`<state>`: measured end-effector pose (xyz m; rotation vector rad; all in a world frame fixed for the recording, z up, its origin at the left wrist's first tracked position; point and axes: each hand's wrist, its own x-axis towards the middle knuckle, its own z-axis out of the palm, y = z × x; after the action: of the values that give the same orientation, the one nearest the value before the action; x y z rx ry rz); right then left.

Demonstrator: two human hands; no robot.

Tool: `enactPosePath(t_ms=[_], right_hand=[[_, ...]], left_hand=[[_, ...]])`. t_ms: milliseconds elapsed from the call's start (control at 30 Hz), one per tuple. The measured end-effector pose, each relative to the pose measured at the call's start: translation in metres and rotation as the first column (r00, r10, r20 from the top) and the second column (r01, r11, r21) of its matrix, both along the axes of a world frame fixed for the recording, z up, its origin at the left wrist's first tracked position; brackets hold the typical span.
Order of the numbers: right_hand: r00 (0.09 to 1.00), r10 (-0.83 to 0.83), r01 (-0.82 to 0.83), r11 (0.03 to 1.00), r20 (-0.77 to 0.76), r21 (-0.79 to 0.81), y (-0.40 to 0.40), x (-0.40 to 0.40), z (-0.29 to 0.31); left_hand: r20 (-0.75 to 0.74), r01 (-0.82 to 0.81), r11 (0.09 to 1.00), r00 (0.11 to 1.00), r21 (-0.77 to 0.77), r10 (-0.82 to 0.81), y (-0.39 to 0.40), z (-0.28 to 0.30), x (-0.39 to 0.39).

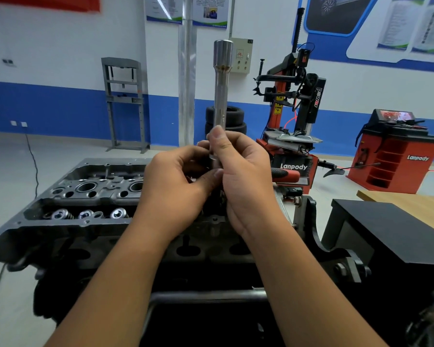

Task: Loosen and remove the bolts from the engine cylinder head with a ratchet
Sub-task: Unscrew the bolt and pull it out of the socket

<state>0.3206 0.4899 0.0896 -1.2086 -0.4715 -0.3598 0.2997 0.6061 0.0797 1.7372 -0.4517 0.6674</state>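
Silver steel catches the light on a long socket extension (222, 91) held upright in the middle of the view, its wide socket end at the top; both bare hands meet at its lower end, just above the cylinder head (85, 196); the right hand (246, 176) wraps the lower shaft, its fingers (219, 139) curled round the metal with the thumb lying up along it; the left hand (173, 186) pinches at the base of the same tool, fingers bent and bunched together, though what lies under them is hidden; a red and black ratchet handle (285, 174) sticks out to the right from behind the right hand; the dark grey cylinder head sits on a black stand (336, 259) below the hands, with round bores along its top and shiny valve springs (85, 213) in a row on its near side; no bolt can be made out; further back stand a red and black tyre changer (293, 116), a red wheel balancer (396, 156), a stack of tyres (236, 118) and a grey press frame (125, 103) against a white and blue wall (60, 71); a wooden table (411, 204) shows at the right.
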Motion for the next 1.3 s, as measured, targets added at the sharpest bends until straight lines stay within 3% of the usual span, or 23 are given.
enactPosePath(t_ms=[100,267,467,667,900,1100,1300], right_hand=[[0.999,-0.048,0.048,0.999,0.004,-0.012,0.0003,0.0002,-0.0008],[1.0,-0.013,0.012,0.999,-0.004,-0.03,0.0001,0.0004,-0.0008],[1.0,-0.012,0.012,1.0,0.005,0.003,0.0009,0.0007,-0.0008],[1.0,0.0,0.0,1.0,0.002,-0.029,-0.0001,0.0006,0.0002],[1.0,-0.021,0.02,1.0,-0.019,-0.023,0.0004,0.0008,-0.0006],[1.0,0.007,-0.007,0.999,-0.013,-0.046,0.0013,0.0012,0.0006],[1.0,-0.001,0.001,1.0,-0.017,0.0,0.0007,0.0,-0.0001]], left_hand=[[0.01,-0.058,0.998,0.998,0.019,0.058,0.0013,-0.0012,0.0011],[-0.082,0.109,0.994,0.991,-0.005,-0.109,0.0049,0.002,-0.0003],[0.048,-0.084,0.996,0.995,0.027,0.083,-0.0017,-0.0011,-0.0018],[-0.05,0.073,0.995,0.996,0.072,-0.069,0.0017,0.0032,-0.0045],[0.018,-0.107,0.993,0.994,0.042,0.107,-0.0031,0.0011,-0.0048],[-0.049,0.045,0.993,0.998,0.108,-0.04,-0.0017,0.0061,-0.0077],[-0.012,-0.088,0.995,0.996,0.045,0.089,-0.003,0.0021,-0.0033]])
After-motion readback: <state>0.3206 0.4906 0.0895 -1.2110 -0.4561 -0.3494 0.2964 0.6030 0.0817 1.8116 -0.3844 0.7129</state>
